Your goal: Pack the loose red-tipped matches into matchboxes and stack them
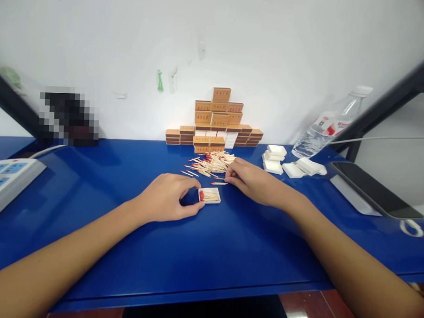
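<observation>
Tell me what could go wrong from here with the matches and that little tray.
The left hand steadies the white tray only at its left end; a nudge could spill its matches.
The right hand works at the edge of the loose match pile; a sweep might scatter matches across the blue table.
The matchbox stack stands right behind the pile; a bump may topple it.

Blue table (208, 251) bears loose matches (213, 163), stacked matchboxes (217, 118), white trays (273, 166), a phone (371, 188).
</observation>
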`<state>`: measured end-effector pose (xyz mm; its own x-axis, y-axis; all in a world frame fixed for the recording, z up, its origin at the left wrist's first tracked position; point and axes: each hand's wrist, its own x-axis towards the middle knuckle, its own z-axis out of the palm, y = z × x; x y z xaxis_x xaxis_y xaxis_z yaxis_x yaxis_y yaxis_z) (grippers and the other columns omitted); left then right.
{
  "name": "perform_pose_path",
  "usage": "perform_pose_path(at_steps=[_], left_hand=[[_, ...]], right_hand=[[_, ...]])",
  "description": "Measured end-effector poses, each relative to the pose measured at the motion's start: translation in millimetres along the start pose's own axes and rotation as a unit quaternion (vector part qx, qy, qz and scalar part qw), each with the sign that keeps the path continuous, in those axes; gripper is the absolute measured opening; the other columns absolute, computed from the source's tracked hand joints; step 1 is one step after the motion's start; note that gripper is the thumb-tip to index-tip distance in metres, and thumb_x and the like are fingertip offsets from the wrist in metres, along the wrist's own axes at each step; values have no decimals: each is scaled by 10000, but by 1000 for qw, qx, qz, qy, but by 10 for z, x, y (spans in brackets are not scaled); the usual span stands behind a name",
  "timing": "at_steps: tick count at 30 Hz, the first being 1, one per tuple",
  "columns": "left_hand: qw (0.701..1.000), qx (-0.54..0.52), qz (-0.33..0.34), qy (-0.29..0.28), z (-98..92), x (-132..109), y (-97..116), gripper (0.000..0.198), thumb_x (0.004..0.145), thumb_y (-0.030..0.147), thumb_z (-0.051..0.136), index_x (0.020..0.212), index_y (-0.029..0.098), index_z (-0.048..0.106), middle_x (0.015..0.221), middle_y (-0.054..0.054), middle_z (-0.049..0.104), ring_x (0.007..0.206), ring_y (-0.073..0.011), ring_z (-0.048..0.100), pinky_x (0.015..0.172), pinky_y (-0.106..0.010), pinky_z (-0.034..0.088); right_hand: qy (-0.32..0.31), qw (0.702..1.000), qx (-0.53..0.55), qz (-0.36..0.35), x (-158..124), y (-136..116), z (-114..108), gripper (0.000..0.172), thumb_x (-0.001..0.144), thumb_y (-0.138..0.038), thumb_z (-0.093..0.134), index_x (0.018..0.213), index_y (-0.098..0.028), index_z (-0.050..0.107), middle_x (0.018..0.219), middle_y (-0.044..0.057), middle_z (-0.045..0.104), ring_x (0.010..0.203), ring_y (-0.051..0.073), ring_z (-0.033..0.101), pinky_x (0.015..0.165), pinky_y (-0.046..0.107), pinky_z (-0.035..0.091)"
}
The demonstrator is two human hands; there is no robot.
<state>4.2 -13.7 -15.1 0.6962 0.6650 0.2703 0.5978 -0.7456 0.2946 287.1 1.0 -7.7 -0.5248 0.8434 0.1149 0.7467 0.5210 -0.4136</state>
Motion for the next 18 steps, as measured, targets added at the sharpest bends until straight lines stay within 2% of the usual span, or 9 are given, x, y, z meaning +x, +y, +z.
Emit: perform_pose_path(at_steps=[8,12,18], left_hand=[[1000,-1,3,1,11,3,4,273,904,441,686,1045,215,746,639,50,594,561,-122,553,573,-272,379],[1000,-2,2,1,7,12,7,271,904,439,686,1045,216,745,639,50,596,563,-123,559,573,-273,382],[1000,-1,-9,-6,-5,10,10,274,904,434,683,1060,219,749,647,49,604,569,-124,560,576,-271,370]], right_hand=[[7,999,23,-33,47,-33,105,149,1022,-330,579,953,-204,621,987,73,608,873,215,575,771,349,458],[-7,1000,16,-20,60,-30,135,185,1047,-323,541,918,-202,594,958,75,619,856,214,579,766,347,454],[-23,1000,-6,-7,33,-61,127,153,1049,-293,537,931,-204,575,972,80,628,862,220,593,761,346,455]])
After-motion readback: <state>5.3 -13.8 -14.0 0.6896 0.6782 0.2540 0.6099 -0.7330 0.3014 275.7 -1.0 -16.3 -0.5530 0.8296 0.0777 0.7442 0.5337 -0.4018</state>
